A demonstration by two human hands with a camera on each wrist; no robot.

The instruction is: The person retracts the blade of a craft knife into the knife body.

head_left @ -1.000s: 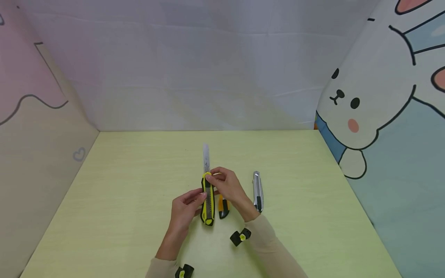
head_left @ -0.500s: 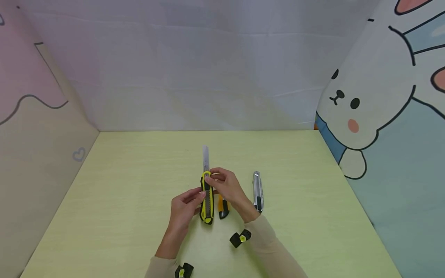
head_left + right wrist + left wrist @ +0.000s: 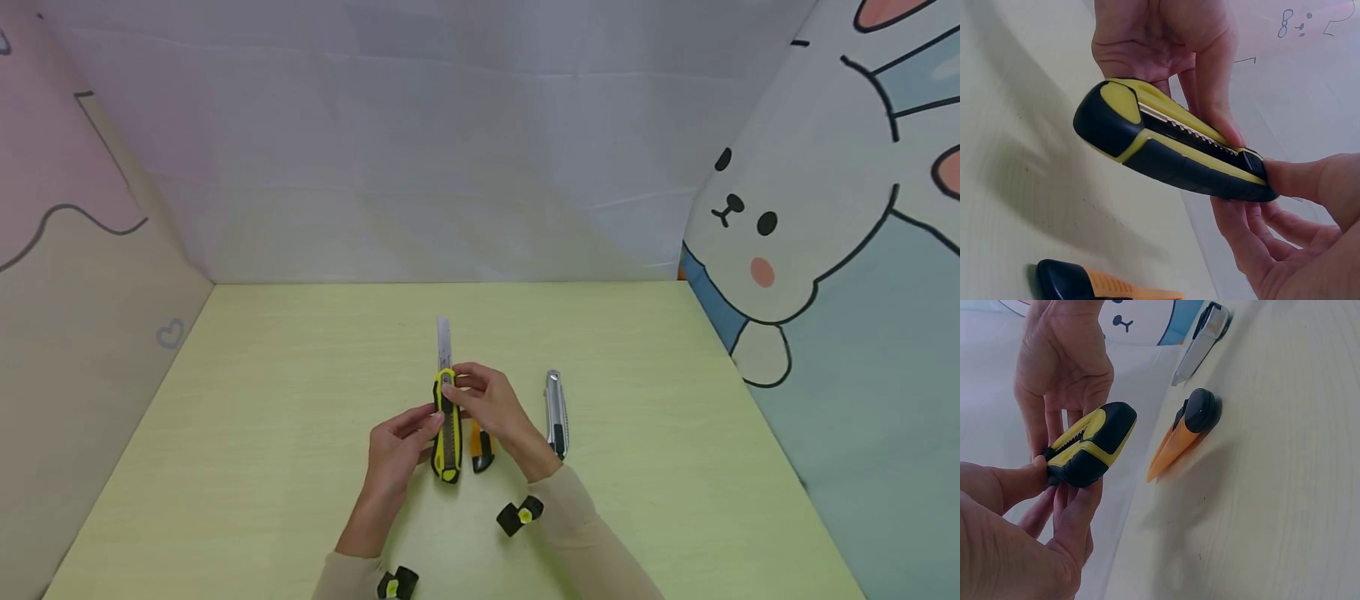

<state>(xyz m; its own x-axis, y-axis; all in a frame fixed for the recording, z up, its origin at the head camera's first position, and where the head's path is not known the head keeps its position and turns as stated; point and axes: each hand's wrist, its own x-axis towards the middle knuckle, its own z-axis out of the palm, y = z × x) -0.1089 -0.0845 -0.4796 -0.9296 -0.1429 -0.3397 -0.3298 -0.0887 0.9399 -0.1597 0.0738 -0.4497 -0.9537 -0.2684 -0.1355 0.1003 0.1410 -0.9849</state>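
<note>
Since a second earlier the yellow-and-black utility knife [image 3: 447, 425] had slid a touch nearer the person, so that less of its blade [image 3: 444, 342] stood out beyond the hands; nothing else on the table had shifted. Both hands held the knife up above the pale green table [image 3: 262, 417], blade pointing away toward the back wall. The left hand [image 3: 396, 454] gripped the rear half of the handle, fingers curled under it and thumb pressed against its side. The right hand [image 3: 491, 400] pinched the front of the handle, its thumb resting on the black slider, as the right wrist view showed. Just beneath the knife, on the table, lay an orange cutter [image 3: 481, 444] with a black end, partly hidden by the right wrist. A silver cutter [image 3: 555, 412] lay just to the right of that hand, also pointing away. Two small black-and-yellow parts sat nearer the person: one [image 3: 519, 515] touching the right sleeve, the other [image 3: 397, 585] by the left sleeve at the picture's lower edge.
</note>
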